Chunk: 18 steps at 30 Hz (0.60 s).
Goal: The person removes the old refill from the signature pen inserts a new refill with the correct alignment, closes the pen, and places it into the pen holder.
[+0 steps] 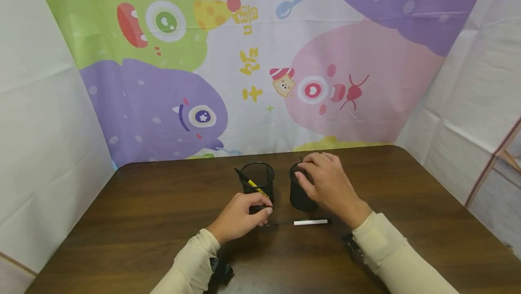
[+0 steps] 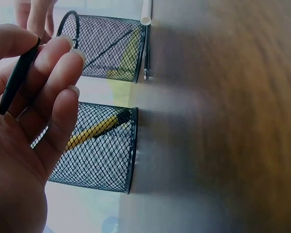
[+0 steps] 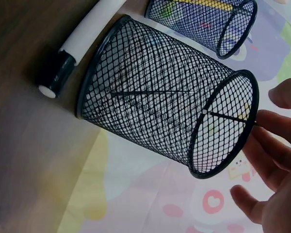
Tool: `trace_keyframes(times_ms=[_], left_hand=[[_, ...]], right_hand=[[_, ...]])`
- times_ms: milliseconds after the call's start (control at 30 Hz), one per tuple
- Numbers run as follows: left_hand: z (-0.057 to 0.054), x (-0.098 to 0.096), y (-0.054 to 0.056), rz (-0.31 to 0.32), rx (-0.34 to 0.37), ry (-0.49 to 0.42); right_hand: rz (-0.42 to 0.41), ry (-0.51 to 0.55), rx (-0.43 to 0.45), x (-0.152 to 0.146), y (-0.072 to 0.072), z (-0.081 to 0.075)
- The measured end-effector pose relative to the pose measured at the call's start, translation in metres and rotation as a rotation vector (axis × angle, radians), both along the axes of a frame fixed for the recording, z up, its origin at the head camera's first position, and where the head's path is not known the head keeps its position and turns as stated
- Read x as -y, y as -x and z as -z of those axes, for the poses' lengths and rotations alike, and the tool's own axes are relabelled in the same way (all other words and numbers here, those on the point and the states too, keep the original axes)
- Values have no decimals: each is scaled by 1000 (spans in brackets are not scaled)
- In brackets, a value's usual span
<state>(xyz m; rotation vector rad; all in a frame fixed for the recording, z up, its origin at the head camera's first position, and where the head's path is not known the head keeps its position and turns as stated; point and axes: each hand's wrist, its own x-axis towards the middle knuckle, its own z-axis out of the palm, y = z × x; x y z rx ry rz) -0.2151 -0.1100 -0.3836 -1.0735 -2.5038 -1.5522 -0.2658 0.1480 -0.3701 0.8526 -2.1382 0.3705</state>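
Note:
My left hand [image 1: 244, 215] pinches a short black tapered piece [image 2: 20, 75], resembling a pen cap, between thumb and fingers. Just beyond it stands a black mesh pen cup [image 2: 102, 167] with a yellow-and-black pen [image 1: 251, 182] leaning inside, its dark end over the rim. My right hand [image 1: 327, 181] is at the rim of a second mesh pen cup [image 1: 302, 198], fingers spread and thumb apart from them. A thin dark stick [image 3: 230, 117] leans in that cup, its upper end right at the index fingertip.
A white marker with a black end [image 1: 310, 222] lies on the brown table [image 1: 163, 221] in front of the right cup. Beside it lies a thin dark pen [image 2: 146, 56] with a metal tip. A cartoon-printed cloth [image 1: 260, 122] hangs behind the table, with white cloth at both sides.

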Motion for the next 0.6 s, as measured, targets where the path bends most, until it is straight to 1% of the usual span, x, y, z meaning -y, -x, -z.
trace_keyframes(times_ms=[100, 167, 267, 433, 500, 600], left_hand=[[0, -2, 0, -7, -8, 3], [1, -2, 0, -8, -12, 6], [1, -3, 0, -5, -13, 3], [1, -3, 0, -7, -8, 3], [4, -3, 2, -10, -5, 9], [13, -2, 8, -15, 4, 13]], right_hand=[[-23, 26, -58, -3, 2, -1], [-33, 51, -82, -6, 3, -3], [-44, 77, -88, -9, 3, -5], [-67, 88, -87, -9, 3, -8], [-79, 95, -96, -8, 3, -8], [-89, 100, -103, -6, 2, -8]])
